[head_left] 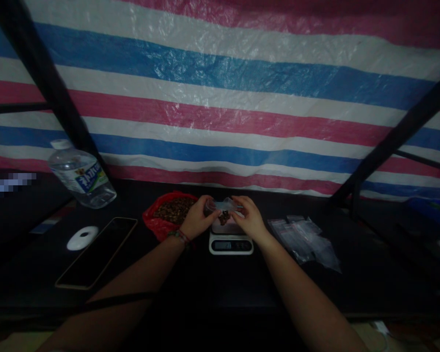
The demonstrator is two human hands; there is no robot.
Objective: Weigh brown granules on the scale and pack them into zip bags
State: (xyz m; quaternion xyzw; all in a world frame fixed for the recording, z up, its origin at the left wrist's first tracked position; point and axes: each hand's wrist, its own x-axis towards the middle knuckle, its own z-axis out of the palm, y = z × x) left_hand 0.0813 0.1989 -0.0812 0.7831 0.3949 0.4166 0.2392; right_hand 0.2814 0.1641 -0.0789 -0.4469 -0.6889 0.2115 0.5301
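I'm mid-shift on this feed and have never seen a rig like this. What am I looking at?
There's no machine: the single picture comes from a camera on a person's head, looking forward and down. Their bare left hand and right hand hold a clear plastic item, bag or cup, I can't tell, with dark brown pieces by it, above a white kitchen scale. On the dark table, a red bag of brown pieces sits left of the scale; farther left are a phone, a white mouse and a bottle. Clear bags lie right. Behind hangs striped sheeting.
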